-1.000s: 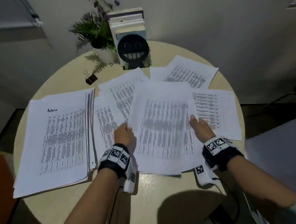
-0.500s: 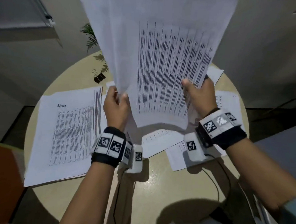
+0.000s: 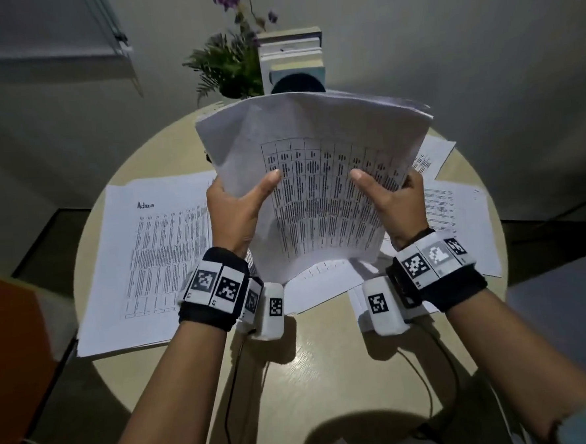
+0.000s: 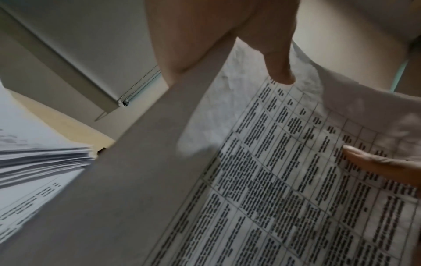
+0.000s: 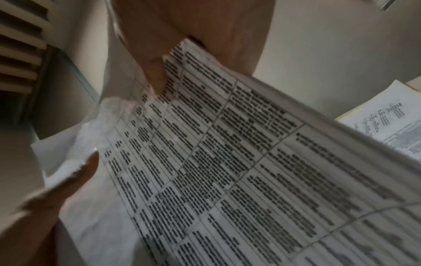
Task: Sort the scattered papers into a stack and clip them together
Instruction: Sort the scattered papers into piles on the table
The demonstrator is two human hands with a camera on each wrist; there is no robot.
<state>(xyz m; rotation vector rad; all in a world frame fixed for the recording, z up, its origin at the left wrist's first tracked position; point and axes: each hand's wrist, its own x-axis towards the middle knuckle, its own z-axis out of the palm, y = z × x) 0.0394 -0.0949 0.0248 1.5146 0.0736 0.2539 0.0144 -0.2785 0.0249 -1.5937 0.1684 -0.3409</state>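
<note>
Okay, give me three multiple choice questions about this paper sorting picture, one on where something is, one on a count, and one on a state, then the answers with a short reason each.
1. Where does the thick stack of papers lie?
A. on the table, to the person's left
B. on the floor
C. on top of the books

2. How many hands grip the lifted sheaf of papers?
A. none
B. one
C. two

3. How is the lifted sheaf held?
A. flat on the table
B. raised above the table, its top edge curling over
C. rolled into a tube

Answers: 1 A, the stack rests on the round table beside the left forearm. 2 C, the left hand and right hand each pinch a side with the thumb in front. 3 B, loose sheets show on the table below it.
</note>
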